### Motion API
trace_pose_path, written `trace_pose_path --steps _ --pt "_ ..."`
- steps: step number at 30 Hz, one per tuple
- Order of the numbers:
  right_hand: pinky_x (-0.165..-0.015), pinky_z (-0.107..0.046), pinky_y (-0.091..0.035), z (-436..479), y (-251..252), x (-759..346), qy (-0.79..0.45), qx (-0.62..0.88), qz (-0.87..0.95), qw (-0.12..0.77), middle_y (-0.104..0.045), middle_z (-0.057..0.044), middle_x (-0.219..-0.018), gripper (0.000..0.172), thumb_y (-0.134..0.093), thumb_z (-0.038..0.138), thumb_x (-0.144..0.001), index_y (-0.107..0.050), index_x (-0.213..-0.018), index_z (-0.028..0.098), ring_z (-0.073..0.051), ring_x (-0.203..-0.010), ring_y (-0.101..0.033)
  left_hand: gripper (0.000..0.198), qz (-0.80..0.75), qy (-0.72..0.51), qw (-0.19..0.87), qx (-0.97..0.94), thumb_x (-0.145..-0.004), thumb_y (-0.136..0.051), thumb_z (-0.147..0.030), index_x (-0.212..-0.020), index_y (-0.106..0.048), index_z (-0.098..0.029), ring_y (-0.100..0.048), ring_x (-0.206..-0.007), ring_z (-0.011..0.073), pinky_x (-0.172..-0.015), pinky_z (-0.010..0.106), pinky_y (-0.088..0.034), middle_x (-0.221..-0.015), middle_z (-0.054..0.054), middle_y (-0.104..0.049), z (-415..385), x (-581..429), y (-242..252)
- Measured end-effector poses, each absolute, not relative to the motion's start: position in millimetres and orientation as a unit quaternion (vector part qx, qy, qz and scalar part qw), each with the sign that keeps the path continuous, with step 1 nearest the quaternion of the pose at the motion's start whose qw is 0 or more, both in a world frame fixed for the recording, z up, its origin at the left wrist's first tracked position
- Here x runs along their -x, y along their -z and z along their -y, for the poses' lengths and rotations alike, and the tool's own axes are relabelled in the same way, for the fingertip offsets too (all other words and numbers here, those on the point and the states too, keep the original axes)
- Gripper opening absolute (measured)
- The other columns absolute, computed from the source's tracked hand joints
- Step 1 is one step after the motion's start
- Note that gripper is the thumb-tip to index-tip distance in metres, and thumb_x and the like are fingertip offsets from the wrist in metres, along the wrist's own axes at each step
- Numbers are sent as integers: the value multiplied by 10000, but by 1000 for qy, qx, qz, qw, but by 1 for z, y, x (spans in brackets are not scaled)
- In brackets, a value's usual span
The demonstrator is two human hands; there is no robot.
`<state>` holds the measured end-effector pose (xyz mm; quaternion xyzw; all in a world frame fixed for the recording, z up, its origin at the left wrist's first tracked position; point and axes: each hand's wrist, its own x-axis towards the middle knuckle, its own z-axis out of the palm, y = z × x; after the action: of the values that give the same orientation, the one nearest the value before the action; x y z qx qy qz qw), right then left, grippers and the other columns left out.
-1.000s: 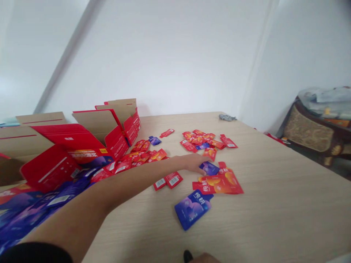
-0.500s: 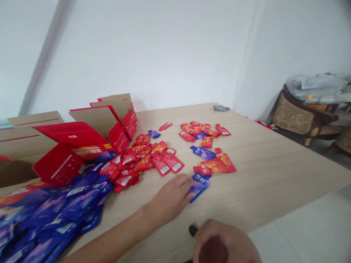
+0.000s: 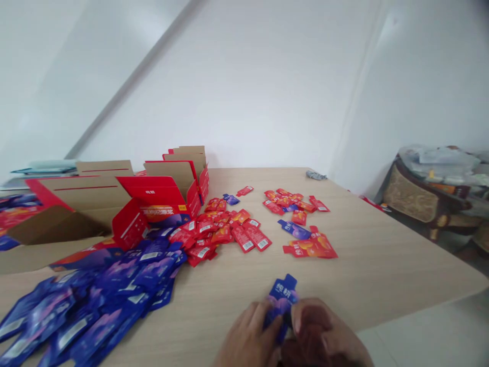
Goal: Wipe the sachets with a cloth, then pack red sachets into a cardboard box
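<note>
My left hand [image 3: 254,329] is closed on a blue sachet [image 3: 283,290], its spout end pointing away from me. At the sachet's right edge, my right hand [image 3: 330,326] is closed, with a dark patch below its fingers. What it grips is hidden. Beyond the hands lie overlapping red sachets [image 3: 315,246], a single blue sachet [image 3: 294,230] and a small red pile [image 3: 280,200]. To the left spreads a large heap of blue sachets [image 3: 114,290], with a heap of red sachets [image 3: 214,229] behind it.
Open red cartons [image 3: 162,196] with raised brown flaps stand in a row along the left of the wooden table [image 3: 367,265]. A crumpled grey item [image 3: 316,175] lies at the far edge. A patterned chair [image 3: 407,196] piled with plastic bags is off to the right.
My left hand has drawn the blue sachet toward me, away from the overlapping red ones. My right hand has come up against it. The view has shifted, showing more of the left side.
</note>
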<state>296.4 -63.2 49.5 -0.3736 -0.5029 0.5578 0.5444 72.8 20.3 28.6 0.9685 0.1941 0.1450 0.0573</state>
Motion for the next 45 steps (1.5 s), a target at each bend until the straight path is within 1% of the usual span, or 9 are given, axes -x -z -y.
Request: trace_pose_path --steps 4,8,12,18,25,28,31,36,45 --pt "-767 -382 -597 71 -62 -301 -505 440 393 630 -746 -77 -903 489 -823 649 -728 -734 -985 243 -278 -840 -731 610 -195 -206 -14 -959 -886 -797 -382 -1430 -558 -244 -666 -1051 243 -907 331 -566 -1264 51 -710 -3 -50 -6" --pt "-946 -459 -580 74 -77 -304 -361 562 341 661 -758 -98 -1130 459 -792 556 -819 -679 -1158 267 -322 -1061 -734 313 -188 -281 -53 -940 -1036 -588 -313 -1337 -623 -235 -652 -1023 202 -926 311 -505 -1199 7 -743 13 -28 -7" --pt "-949 -435 -576 73 -78 -277 -132 658 474 569 -718 -85 -1232 554 -847 479 -793 -608 -1257 293 -307 -1123 -697 317 -170 -261 -53 -949 -1090 -461 -307 -1338 -633 -209 -632 -1081 198 -990 315 -458 -1275 21 -724 22 -18 -23" --pt "-934 -447 -553 51 -54 -239 -19 603 733 314 -739 -50 -1103 237 -738 373 -937 -659 -1146 297 -283 -1040 -670 346 -161 -213 -47 -962 -1102 -416 -239 -1369 -628 -177 -597 -1194 203 -1063 337 -417 -1306 36 -707 27 -15 -21" --pt "-966 -514 -535 6 -63 -303 103 664 707 221 -708 -114 -1189 310 -665 395 -978 -629 -1242 236 -337 -1100 -632 376 -185 -226 -21 -956 -1098 -423 -232 -1432 -587 -179 -591 -1214 203 -1018 346 -424 -1412 32 -672 30 -15 -9" --pt "-967 -537 -520 14 -79 -303 160 687 651 281 -692 -134 -1203 340 -632 428 -993 -601 -1267 230 -353 -1108 -620 365 -200 -243 1 -949 -1082 -453 -195 -1414 -603 -197 -600 -1203 201 -1003 353 -439 -1398 27 -682 31 -17 -5" --pt "-923 -481 -534 38 -88 -273 130 646 671 341 -690 -122 -1173 341 -651 426 -982 -579 -1256 237 -316 -1067 -627 375 -212 -245 26 -946 -1065 -472 -165 -1412 -606 -215 -597 -1221 207 -1015 365 -447 -1386 31 -683 33 -19 -6" --pt "-874 -431 -548 61 -74 -231 12 588 778 223 -701 -75 -1092 215 -698 343 -955 -642 -1143 253 -279 -992 -624 318 -222 -229 47 -947 -1044 -482 -146 -1262 -703 -213 -634 -1123 218 -1040 380 -452 -1204 34 -744 35 -19 -12" --pt "-939 -464 -540 2 -75 -291 96 670 713 185 -692 -114 -1168 214 -648 333 -986 -642 -1182 247 -315 -1094 -618 460 -219 -221 6 -950 -1024 -441 -77 -1443 -589 -197 -593 -1236 202 -1028 379 -457 -1444 16 -657 37 -19 -11"
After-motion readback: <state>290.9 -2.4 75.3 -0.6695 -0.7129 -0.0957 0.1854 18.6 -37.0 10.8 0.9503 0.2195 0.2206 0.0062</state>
